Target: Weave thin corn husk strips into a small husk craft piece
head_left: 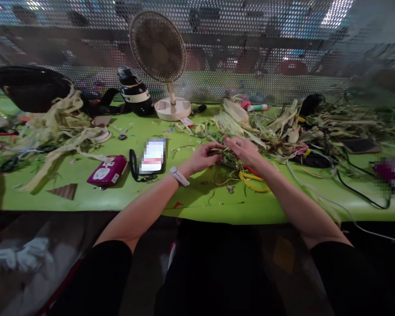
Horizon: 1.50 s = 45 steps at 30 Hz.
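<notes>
Both hands meet over the green table, close to a heap of dried leaves and husks. My left hand, with a pale watch on its wrist, is closed with its fingertips pinching thin plant stems. From the right, my right hand bends its fingers over the same green stems, and its fingertips are partly hidden among them. Just below the right hand lies a tool with yellow and red handles, partly covered by the forearm. Small plant scraps are scattered beneath the hands.
A phone and a magenta case lie to the left. Behind stand a fan and a black bottle by a perforated screen. More dried husks spread at left; cables cross the right side.
</notes>
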{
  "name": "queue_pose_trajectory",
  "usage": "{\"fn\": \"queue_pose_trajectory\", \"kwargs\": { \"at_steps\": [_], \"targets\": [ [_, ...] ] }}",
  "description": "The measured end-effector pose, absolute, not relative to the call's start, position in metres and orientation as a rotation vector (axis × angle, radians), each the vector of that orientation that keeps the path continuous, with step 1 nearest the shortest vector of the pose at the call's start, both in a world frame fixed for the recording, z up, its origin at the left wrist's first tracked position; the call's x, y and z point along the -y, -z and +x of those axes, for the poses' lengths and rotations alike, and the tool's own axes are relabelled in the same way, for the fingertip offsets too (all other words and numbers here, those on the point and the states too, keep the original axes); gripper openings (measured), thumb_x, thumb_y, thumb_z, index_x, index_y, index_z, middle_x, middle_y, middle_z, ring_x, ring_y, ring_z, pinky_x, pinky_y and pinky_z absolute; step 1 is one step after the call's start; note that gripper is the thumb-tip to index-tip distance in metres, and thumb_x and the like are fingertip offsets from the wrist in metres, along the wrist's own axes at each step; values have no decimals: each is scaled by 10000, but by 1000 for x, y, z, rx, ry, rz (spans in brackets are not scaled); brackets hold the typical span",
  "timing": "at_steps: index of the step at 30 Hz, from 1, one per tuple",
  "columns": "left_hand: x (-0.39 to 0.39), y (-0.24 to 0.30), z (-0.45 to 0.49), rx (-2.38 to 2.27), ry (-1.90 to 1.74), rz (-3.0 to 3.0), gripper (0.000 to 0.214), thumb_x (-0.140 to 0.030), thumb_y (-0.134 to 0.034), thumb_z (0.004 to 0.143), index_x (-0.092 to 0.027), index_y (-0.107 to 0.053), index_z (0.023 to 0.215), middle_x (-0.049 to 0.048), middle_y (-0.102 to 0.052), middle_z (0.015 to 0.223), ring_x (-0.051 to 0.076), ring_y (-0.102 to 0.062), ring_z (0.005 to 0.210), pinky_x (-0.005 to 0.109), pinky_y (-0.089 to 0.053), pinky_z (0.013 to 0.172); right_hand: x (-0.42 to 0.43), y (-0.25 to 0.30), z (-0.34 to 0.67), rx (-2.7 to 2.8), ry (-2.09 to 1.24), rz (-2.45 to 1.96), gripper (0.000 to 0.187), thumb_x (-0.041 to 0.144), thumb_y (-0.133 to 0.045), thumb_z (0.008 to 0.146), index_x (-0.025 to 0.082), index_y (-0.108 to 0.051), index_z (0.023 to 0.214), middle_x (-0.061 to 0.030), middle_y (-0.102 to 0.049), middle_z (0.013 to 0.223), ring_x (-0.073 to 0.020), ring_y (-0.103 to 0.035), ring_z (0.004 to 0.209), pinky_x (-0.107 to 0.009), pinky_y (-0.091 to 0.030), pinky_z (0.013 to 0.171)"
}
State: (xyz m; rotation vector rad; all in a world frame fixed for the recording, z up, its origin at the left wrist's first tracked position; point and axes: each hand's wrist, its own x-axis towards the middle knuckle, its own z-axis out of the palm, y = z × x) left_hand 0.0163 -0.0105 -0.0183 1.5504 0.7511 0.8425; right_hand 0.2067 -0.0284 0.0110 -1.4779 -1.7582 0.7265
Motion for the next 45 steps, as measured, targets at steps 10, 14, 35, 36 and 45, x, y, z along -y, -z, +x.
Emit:
{"fn": "queue_pose_trajectory", "kwargs": {
  "at_steps": [10, 14, 35, 36, 45],
  "targets": [
    [11, 12, 14, -702, -846, 1762, 329, -470, -700, 817, -157, -625, 887, -21, -545, 675, 79, -450, 596, 216, -365, 569, 23, -1, 202, 1812, -988, -1259, 582, 756, -554, 807, 219, -439, 614, 61, -367, 502, -87, -323, 486, -271, -233, 494],
    [8, 11, 11, -718, -826, 1848, 329, -480, -684, 820, -162, -614, 859, -27, -529, 683, 78, -434, 589, 220, -331, 554, 23, 3, 195, 1631, -1087, -1202, 542, 701, -629, 786, 221, -441, 618, 80, -352, 460, -72, -284, 447, -258, -203, 462],
    [-3, 15, 5, -626, -803, 1550, 241, -333, -741, 813, -159, -672, 966, 10, -683, 898, 100, -627, 822, 278, -532, 833, 27, -7, 201, 1618, -1162, -1307, 338, 438, -616, 833, 209, -488, 622, 23, -488, 561, -122, -446, 542, -282, -356, 560],
    [-2, 14, 5, -624, -745, 1558, 248, -342, -730, 822, -159, -675, 981, 11, -683, 889, 104, -630, 808, 280, -536, 806, 28, -10, 204, 1691, -998, -1329, 312, 414, -596, 835, 206, -492, 628, 15, -501, 591, -128, -455, 581, -284, -351, 585],
    [5, 7, 8, -685, -625, 1710, 227, -293, -805, 732, -132, -695, 849, 12, -696, 812, 98, -596, 753, 267, -476, 767, 41, -18, 199, 2297, -488, -1344, 474, 555, -490, 895, 204, -433, 581, 18, -438, 555, -113, -354, 556, -295, -231, 585]
  ]
}}
